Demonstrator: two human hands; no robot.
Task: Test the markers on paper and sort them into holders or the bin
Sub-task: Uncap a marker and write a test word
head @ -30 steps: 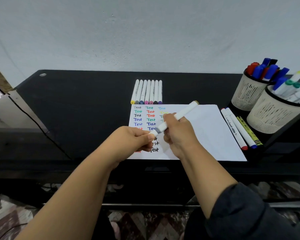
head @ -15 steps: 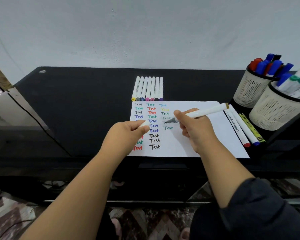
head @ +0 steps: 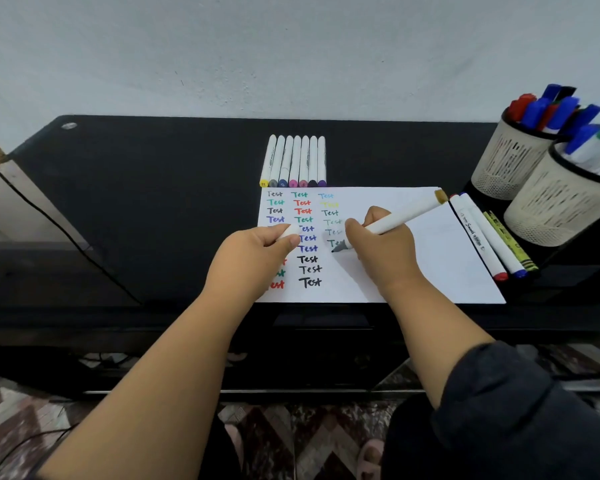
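The right hand (head: 383,251) grips a white marker (head: 400,216), its grey tip touching the paper (head: 430,258) beside the third column of "Test" words. The left hand (head: 253,252) pinches the white cap (head: 289,232) over the sheet's left part. Seven markers (head: 293,161) lie in a row just beyond the paper; two holders (head: 548,199) stand at right.

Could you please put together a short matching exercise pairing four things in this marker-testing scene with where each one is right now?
Things:
1. white cap
2. uncapped marker
3. row of seven markers
4. three loose markers

Places:
A. lying on the table beyond the paper's far edge
B. held in the right hand, tip at the paper
C. pinched in the left hand
D. lying along the paper's right edge, beside the holders

Pairs: 1-C, 2-B, 3-A, 4-D
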